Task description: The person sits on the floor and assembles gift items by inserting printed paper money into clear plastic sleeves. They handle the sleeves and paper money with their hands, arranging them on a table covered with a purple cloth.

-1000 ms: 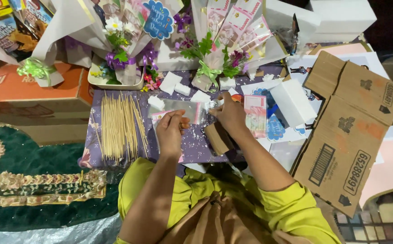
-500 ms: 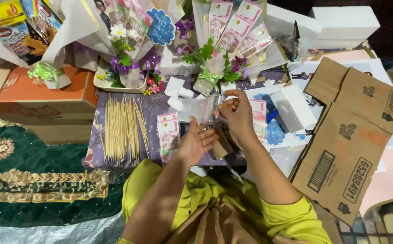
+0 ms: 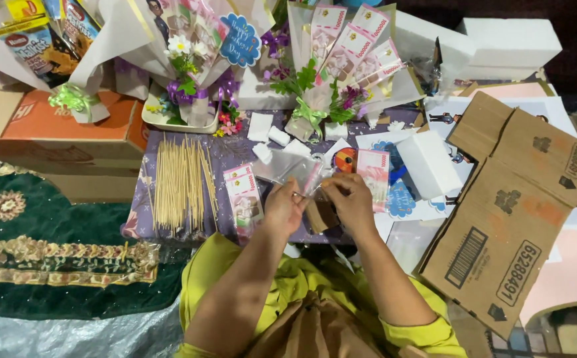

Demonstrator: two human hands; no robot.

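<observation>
- Holding a clear plastic sleeve [image 3: 288,169] between both hands, just above the near edge of the low purple table [image 3: 225,152].
- Left hand [image 3: 283,209] pinching the sleeve's near end, thumb and fingers closed together on the plastic.
- Right hand [image 3: 349,200] pinching the same end from the other side, fingertips [image 3: 328,186] pressed together on the sleeve's edge; hands almost touching each other.
- Stretching away from the hands toward the far left, slightly lifted off the table top.
- Lying just left of the left hand: a pink banknote in plastic [image 3: 243,197], flat on the table.
- Lying just right of the right hand: a second pink banknote [image 3: 373,178], partly over blue paper cutouts [image 3: 401,199].
- Resting further left: a spread of thin wooden skewers [image 3: 181,182], side by side, pointing away from the body.
- Standing right of the second note: a white foam block [image 3: 429,164].
- Spreading at far right on the floor: flattened brown cardboard [image 3: 514,205].
- Scattered beyond the sleeve: small white foam pieces [image 3: 270,136].
- Standing at the table's far side: a banknote bouquet [image 3: 341,59] with green leaves and ribbon, and left of it a flower bouquet [image 3: 192,59] in white wrap with a blue tag.
- Sitting at far left: an orange carton [image 3: 63,126], with a green patterned rug [image 3: 50,232] below it.
</observation>
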